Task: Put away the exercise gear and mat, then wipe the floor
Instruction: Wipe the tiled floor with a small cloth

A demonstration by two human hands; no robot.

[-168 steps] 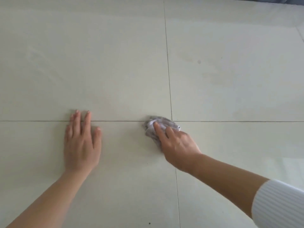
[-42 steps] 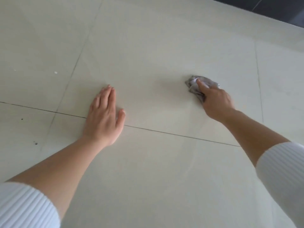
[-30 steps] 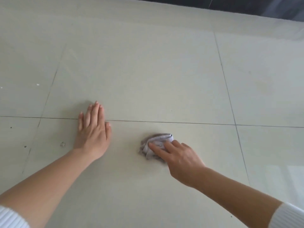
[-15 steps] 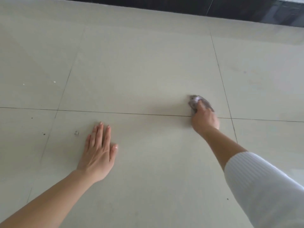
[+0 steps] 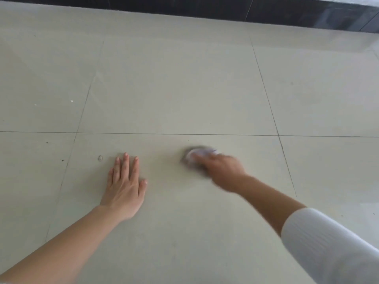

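Note:
My right hand (image 5: 224,171) grips a crumpled grey cloth (image 5: 193,155) and presses it on the pale tiled floor (image 5: 184,89), just below a horizontal grout line. Hand and cloth are blurred by motion. My left hand (image 5: 125,185) lies flat on the same tile, fingers straight and slightly spread, about a hand's width left of the cloth. No exercise gear or mat is in view.
A dark skirting band (image 5: 205,7) runs along the far edge of the floor. A small bit of debris (image 5: 100,158) lies just left of my left fingertips, and a few dark specks (image 5: 62,160) and white crumbs (image 5: 71,101) dot the tiles at left.
Over the last half second my right hand swept the cloth left and towards me, from above the grout line to below it. My left hand stayed flat on the floor.

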